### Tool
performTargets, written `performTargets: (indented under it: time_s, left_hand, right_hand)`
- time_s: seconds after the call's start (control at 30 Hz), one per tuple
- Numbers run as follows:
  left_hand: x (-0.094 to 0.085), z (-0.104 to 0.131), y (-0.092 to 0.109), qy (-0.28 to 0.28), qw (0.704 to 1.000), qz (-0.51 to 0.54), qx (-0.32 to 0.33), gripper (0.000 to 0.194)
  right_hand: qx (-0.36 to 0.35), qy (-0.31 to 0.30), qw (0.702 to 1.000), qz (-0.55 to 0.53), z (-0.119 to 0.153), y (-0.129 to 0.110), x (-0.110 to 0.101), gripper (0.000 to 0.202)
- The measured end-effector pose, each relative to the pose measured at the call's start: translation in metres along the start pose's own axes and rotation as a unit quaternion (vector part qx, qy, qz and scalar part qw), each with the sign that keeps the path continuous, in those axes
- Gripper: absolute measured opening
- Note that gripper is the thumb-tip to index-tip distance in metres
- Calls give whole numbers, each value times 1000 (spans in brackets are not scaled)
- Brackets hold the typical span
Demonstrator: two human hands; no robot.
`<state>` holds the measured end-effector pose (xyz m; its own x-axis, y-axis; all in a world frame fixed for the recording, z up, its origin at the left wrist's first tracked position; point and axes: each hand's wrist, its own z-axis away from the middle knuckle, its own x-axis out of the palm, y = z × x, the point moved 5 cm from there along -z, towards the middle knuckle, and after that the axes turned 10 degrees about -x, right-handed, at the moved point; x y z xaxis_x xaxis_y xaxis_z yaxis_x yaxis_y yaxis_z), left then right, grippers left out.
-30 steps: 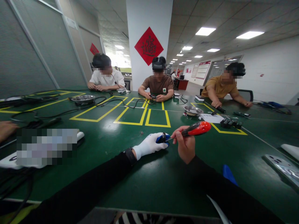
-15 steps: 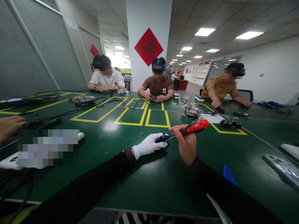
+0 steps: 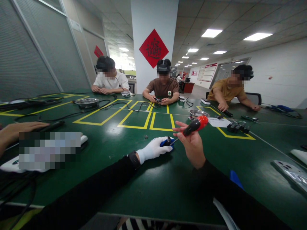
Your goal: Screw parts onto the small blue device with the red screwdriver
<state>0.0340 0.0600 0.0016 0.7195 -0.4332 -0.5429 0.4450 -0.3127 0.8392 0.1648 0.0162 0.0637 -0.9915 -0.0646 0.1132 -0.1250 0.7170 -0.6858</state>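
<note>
My left hand (image 3: pixel 153 149) wears a white glove with blue fingertips and rests on the green table. It is closed around a small black part (image 3: pixel 167 142) with a round metal top; its glove covers much of the part. My bare right hand (image 3: pixel 193 148) grips a screwdriver (image 3: pixel 193 126) with a black and red handle. The thumb and palm side bear on the handle while some fingers stretch out to the left. The thin shaft slants down to the left towards the black part; whether its tip is seated there I cannot tell.
Tiny metal pieces (image 3: pixel 146 136) lie beyond my left hand. Metal bowls (image 3: pixel 199 113) (image 3: pixel 86 102), black blocks (image 3: pixel 237 127) and a paper (image 3: pixel 218 122) stand farther off. At right lies a phone (image 3: pixel 291 174). A neighbour's hand (image 3: pixel 26 128) reaches in at left; several people sit opposite.
The fingers of my right hand have spread on the screwdriver, and its handle has swung left and slightly lower. My left hand stays put. The neighbour's hand at left has moved right.
</note>
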Motion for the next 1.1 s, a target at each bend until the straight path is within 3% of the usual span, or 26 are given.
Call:
performTargets:
  time_s: [0.1,0.23,0.37,0.5,0.6,0.8,0.9,1.0,1.1]
  left_hand:
    - [0,0,0,-2,1000,4,-7,35]
    - [0,-1,0,3,1000,4,-6,34]
    - [0,-2,-3,-3,1000,5,-13,37]
    - [-1,-2,-2,6,1000,-6,-2,37]
    - [-2,-1,0,18,1000,-10,9,35]
    - [-1,-1,0,8,1000,-5,2,38]
    - [-2,0,3,10,1000,-8,10,39]
    - [-3,2,4,2,1000,-4,15,42]
    - [-4,3,4,2,1000,-11,14,49]
  right_hand:
    - [-15,-28,999,-29,1,1,3,10]
    - [-11,-8,998,-54,5,6,3,16]
    - [-21,-2,1000,8,7,2,2,32]
    - [-55,34,996,58,5,-7,-3,18]
    - [-48,41,997,34,4,-6,-3,11]
    - [-33,41,997,-51,7,-1,1,20]
    - [-35,89,994,-59,6,-1,-5,17]
    - [-22,175,980,-88,2,9,-22,15]
    - [53,238,958,-149,-2,33,-44,20]
